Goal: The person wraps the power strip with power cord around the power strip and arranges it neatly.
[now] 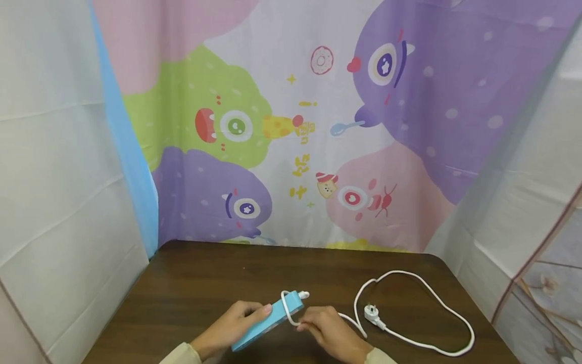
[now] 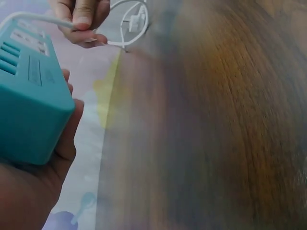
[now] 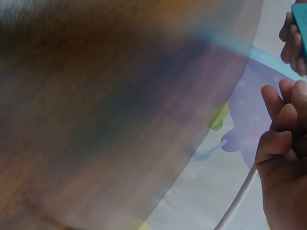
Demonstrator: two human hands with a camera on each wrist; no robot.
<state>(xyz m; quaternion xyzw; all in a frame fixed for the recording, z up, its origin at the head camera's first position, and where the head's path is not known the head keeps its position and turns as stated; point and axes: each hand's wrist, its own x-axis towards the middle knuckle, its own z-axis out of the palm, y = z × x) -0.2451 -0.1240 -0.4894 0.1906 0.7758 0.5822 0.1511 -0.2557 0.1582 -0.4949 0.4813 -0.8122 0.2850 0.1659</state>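
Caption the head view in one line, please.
Left hand holds a blue power strip crossed by its white cord, which the right hand pinches; the plug lies on the wooden table.

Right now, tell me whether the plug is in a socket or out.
Out: in the head view, the plug lies loose on the table, its prongs bare.

We cannot see the stretch of white cord (image 1: pixel 285 306) covered by the right fingers (image 1: pixel 310 320). Held in the left fingers (image 2: pixel 72 117), the blue power strip (image 2: pixel 31 112) is cropped by the left wrist view's edge, its side markings too faint to read. Beside the right fingers in their wrist view, the surface (image 3: pixel 96 120) blurs.
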